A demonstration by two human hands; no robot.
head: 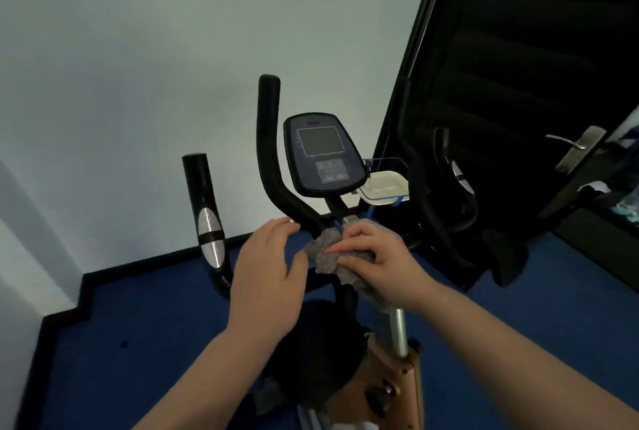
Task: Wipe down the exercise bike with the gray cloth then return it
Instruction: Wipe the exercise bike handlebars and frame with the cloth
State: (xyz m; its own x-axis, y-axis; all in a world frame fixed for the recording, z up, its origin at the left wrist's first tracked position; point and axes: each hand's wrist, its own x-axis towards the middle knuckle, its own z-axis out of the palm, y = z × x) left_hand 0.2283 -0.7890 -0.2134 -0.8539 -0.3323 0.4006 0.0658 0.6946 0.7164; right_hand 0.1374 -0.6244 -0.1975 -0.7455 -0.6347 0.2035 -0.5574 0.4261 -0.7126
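Hands and gray cloth point(326, 253) at the exercise bike point(328, 160), centre of frame
Right hand point(377, 256) grips the bunched cloth on the handlebar stem below the console; left hand point(269, 274) is spread open, thumb beside the cloth

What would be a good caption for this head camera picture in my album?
Right hand presses a fuzzy gray cloth onto the black exercise bike below its console, left hand open beside it.

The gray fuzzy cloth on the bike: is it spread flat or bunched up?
Bunched up. The gray fuzzy cloth sits crumpled under the right hand at the handlebar stem, with its lumpy folds sticking out past the fingers.
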